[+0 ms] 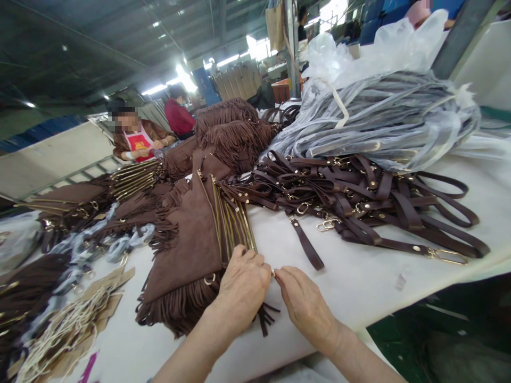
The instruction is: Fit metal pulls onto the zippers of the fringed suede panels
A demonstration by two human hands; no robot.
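Note:
A brown suede-like fringed bag lies on top of a stack, several gold zippers showing along its right side. My left hand is closed at the zipped edge of this bag, its fingertips partly hidden. Close by on the right, my right hand pinches a small gold-coloured metal piece between thumb and fingers; its exact kind is too small to tell. Below my left hand hangs a short dark fringe tassel. A gold ring shows on the bag's lower edge.
Dark brown wrist straps with gold clasps are heaped at right, before a plastic-wrapped bundle. Further fringed bags are piled behind. Corded tags lie at left. The white table ends at lower right. A co-worker is across.

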